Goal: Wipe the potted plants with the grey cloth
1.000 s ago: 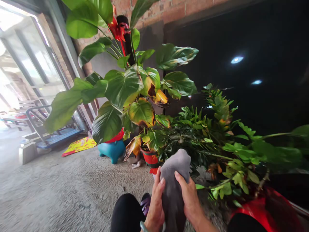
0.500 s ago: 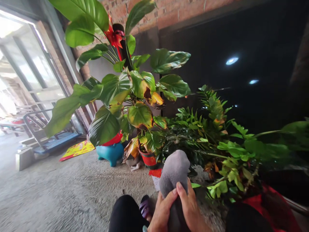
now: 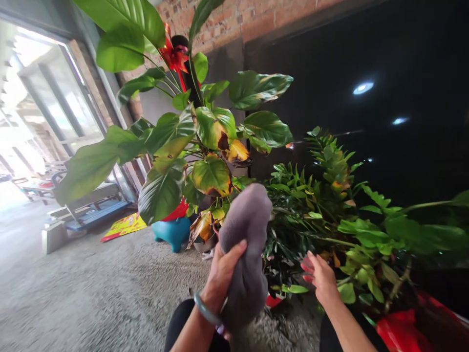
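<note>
In the middle of the head view, my left hand grips a long, soft grey cloth item. Its rounded upper end looks like a sock, though its exact kind is unclear. The thumb presses on its front, the fingers wrap behind, and a pale bracelet circles the wrist. My right hand is apart from the cloth, fingers loosely spread and empty, near the low green foliage. Behind the cloth rises a tall potted plant with large leaves, some yellowed and browned.
A turquoise animal-shaped stool stands left of the plants, beside a yellow-and-red sheet on the rough concrete floor. Farther left is a blue platform trolley. Red material lies at lower right. A dark glossy panel backs the plants.
Both hands were on the grey cloth. My right hand has let go and moved right, opening. My left hand has raised the cloth and shifted it left, with more of its length showing.
</note>
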`<action>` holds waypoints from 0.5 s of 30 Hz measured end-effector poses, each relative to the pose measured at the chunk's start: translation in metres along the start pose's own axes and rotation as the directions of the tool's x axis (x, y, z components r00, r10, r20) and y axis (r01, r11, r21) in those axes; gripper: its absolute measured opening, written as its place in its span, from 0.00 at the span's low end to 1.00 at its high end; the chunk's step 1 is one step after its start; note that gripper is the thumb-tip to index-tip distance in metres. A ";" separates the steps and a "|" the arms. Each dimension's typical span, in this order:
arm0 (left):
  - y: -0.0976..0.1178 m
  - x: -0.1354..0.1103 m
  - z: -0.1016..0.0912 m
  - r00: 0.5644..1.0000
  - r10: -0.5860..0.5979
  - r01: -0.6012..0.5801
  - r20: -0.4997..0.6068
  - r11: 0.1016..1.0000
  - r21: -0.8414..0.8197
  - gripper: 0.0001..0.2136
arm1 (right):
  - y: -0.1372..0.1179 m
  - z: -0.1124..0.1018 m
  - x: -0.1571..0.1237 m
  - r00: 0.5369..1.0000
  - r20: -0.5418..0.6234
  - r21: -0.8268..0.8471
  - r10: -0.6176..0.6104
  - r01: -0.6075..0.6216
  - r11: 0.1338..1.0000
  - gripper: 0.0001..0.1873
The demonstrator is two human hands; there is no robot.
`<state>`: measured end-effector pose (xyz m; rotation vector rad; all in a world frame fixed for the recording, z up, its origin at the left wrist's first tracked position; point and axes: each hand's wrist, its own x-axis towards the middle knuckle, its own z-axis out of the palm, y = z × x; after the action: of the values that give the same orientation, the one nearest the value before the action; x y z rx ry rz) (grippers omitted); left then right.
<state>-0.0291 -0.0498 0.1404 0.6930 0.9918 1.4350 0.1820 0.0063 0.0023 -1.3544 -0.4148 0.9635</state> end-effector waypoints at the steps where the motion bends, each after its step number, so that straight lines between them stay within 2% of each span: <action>1: 0.006 0.006 0.007 0.999 0.042 -0.042 0.000 0.999 -0.018 0.29 | -0.001 0.002 0.001 1.000 0.025 0.035 0.005 -0.006 0.999 0.26; 3: 0.004 0.017 0.016 0.996 0.079 -0.078 0.038 0.997 -0.011 0.28 | -0.005 0.003 0.001 0.998 0.067 0.094 0.008 -0.014 0.996 0.25; 6: -0.028 0.026 0.014 0.986 -0.009 -0.011 0.166 0.993 0.115 0.24 | -0.011 0.004 -0.002 0.995 0.104 0.139 0.005 -0.019 0.990 0.25; 8: -0.053 0.026 0.003 0.952 -0.121 0.053 0.280 0.970 0.238 0.21 | -0.012 0.002 -0.006 0.992 0.126 0.137 0.003 -0.020 0.990 0.26; 10: -0.065 0.022 -0.008 0.893 -0.215 0.082 0.396 0.942 0.326 0.18 | -0.011 0.000 -0.013 0.990 0.143 0.109 0.004 -0.019 0.994 0.24; 12: -0.058 0.018 -0.013 0.860 -0.243 0.080 0.449 0.933 0.351 0.16 | -0.010 -0.002 -0.021 0.987 0.158 0.068 0.005 -0.016 0.998 0.21; 13: -0.048 0.017 -0.011 0.869 -0.223 0.069 0.442 0.939 0.338 0.16 | -0.009 -0.003 -0.025 0.985 0.171 0.047 0.002 -0.010 0.999 0.20; 15: -0.023 0.018 -0.003 0.918 -0.134 0.038 0.373 0.966 0.254 0.18 | -0.009 -0.004 -0.033 0.979 0.203 -0.003 -0.009 0.010 1.000 0.18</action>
<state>-0.0228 -0.0341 0.1164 1.0544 0.8766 1.0508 0.1697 -0.0210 0.0187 -1.2605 -0.5770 1.0976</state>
